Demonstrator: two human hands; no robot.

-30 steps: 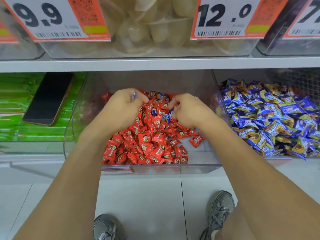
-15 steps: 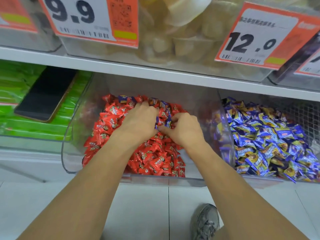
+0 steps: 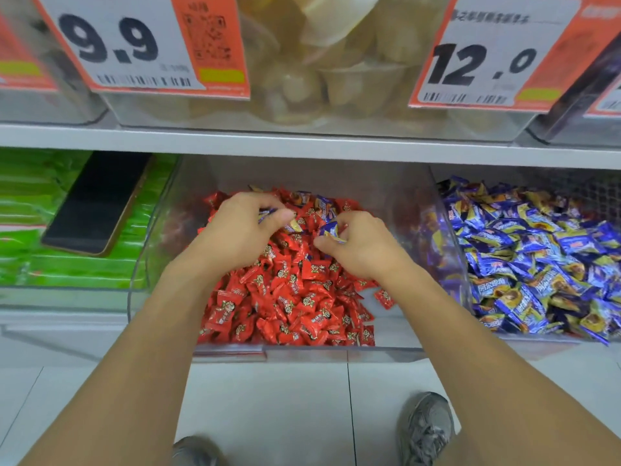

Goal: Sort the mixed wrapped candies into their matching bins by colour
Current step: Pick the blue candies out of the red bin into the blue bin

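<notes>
Head view: two hands work inside one clear middle bin, flanked by two more bins on the same shelf, three in the row. The left hand sits at about 11 o'clock of the red pile, fingers curled, pinching a blue-wrapped candy between thumb and fingertips. The right hand, just beside it at 1 o'clock, is likewise curled and pinches a second blue-wrapped candy. The hands are close but not touching.

The middle bin holds a heap of red-wrapped candies, too many to count, with a few blue ones mixed in at 12 o'clock near the fingers; one red candy lies apart at 3 o'clock on bare bin floor. That right side of the bin floor is open, and the front lip is low.

The bin at 3 o'clock is filled with blue-and-yellow wrapped candies. The bin at 9 o'clock contains green packets, with one dark phone lying on top.

Above, two price tags read 9.9 and 12.0. Two grey shoes show on the tiled floor at 6 o'clock.
</notes>
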